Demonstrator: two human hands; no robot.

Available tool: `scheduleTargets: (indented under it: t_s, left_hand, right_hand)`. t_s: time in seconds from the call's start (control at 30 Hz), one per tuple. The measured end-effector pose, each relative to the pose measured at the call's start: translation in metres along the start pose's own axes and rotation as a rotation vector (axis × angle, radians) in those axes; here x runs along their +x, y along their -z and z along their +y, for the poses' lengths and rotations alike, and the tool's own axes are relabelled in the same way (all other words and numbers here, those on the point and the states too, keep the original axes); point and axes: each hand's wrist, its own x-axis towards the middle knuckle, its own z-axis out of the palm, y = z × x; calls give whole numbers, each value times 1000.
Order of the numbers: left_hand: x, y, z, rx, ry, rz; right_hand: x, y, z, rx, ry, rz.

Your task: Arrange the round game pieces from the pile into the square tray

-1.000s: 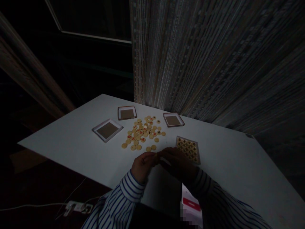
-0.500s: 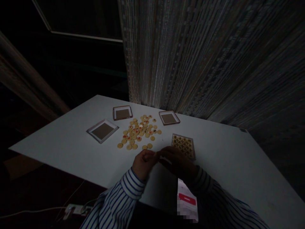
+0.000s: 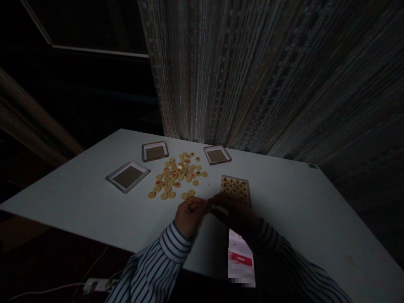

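My left hand [image 3: 189,215] is closed, with its thumb and fingers pinched; what it holds is too small and dark to name. My right hand [image 3: 235,212] meets it at the fingertips, its fingers also drawn together in shadow. Beyond them, round wooden pieces [image 3: 177,184] lie scattered on the white table [image 3: 132,223], some with red or black characters. Just past my right hand is a box [image 3: 249,194] filled with rows of pieces bearing black characters, its near part hidden by that hand.
Three shallow trays stand farther off: one at left [image 3: 128,176], one at back left [image 3: 155,152], one at back centre [image 3: 217,155]. A lit phone [image 3: 241,256] lies by my right wrist. A curtain [image 3: 202,75] hangs behind. A power strip [image 3: 99,285] is at lower left.
The view has turned slightly, so the table, trays and pieces appear shifted left. Both hands stay together at the fingertips, almost unmoved in the picture.
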Motion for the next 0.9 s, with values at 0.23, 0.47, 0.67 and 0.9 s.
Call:
scheduleTargets:
  t_s: [0.23, 0.47, 0.67, 0.9]
  left_hand:
    - [1, -13, 1, 19, 12, -51]
    - [3, -30, 1, 55, -12, -108]
    - [5, -42, -2, 82, -27, -141]
    - [11, -53, -12, 26, -6, -149]
  right_hand:
    - [-11, 9, 8, -29, -10, 33]
    - [-24, 22, 14, -21, -21, 105]
    - [-34, 30, 17, -42, -33, 183]
    - [-44, 29, 26, -64, -54, 260]
